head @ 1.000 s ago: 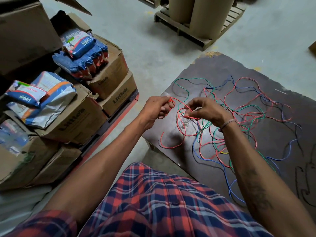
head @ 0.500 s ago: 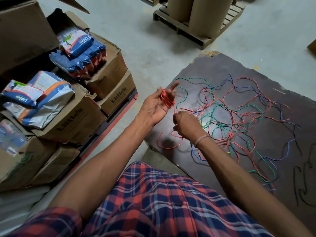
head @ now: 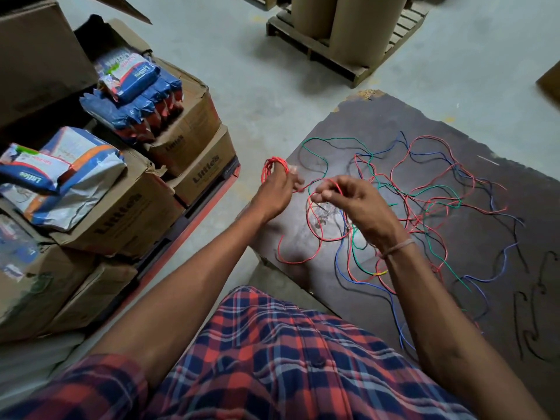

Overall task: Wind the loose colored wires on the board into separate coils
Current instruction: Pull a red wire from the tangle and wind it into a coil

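Two bare hands work over a tangle of colored wires (head: 424,207) spread across a dark, scuffed board (head: 500,122) lying on a concrete floor (head: 272,95). At the board's left edge the left hand (head: 274,192) is raised with a small red coil (head: 274,168) looped around its fingers, which are blurred beyond it, their grip curled inside the coil. Just to the right, the right hand (head: 351,204) pinches a strand of red wire (head: 315,234) between thumb and fingertips, its grip pressed together on the strand; the strand runs from the coil across to this hand and drops in loose loops onto the board below. Most of the wires, red, green, blue and black, remain unwound and crossed over one another from the board's middle toward its right side, with a few black lengths (head: 530,313) lying apart near the right edge. A thin band (head: 397,247) circles the right wrist. A red and navy plaid shirt (head: 272,359) fills the lower part of the view. Stacked cardboard cartons (head: 188,122) stand to the left on a red-edged platform (head: 194,219), some open and holding blue and white packets (head: 133,83). Tall cardboard rolls (head: 357,22) stand on a wooden pallet (head: 318,53) at the far side of the floor.
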